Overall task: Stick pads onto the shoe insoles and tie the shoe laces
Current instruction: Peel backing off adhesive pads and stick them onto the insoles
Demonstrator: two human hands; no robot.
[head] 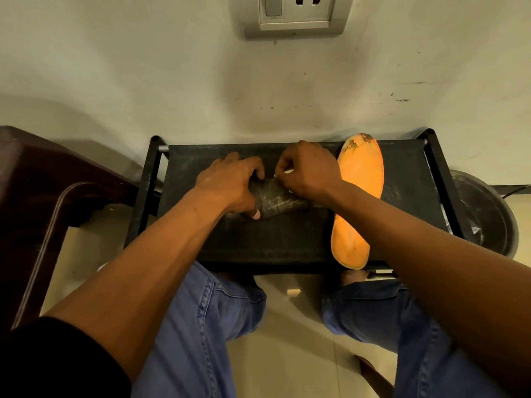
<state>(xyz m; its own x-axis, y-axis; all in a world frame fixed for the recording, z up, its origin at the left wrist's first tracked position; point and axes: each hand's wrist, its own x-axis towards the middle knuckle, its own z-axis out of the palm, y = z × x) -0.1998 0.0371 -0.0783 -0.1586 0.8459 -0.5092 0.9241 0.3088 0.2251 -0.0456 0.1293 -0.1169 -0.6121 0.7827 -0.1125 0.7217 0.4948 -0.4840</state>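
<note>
While the orange insole (359, 196) is lying at 3 o'clock on the counter (287, 242), the left hand (230, 186) is gripping a dark insole (275, 199) at centre and the right hand (309, 170) is pinching a small white piece above it.

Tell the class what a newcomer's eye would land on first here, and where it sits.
The bright orange foam insole stands out, lying lengthwise on the right side of the black fabric-topped rack. Beside it, mid-rack, the left hand and right hand work a dark grey insole. A grey wall socket sits above.
</note>
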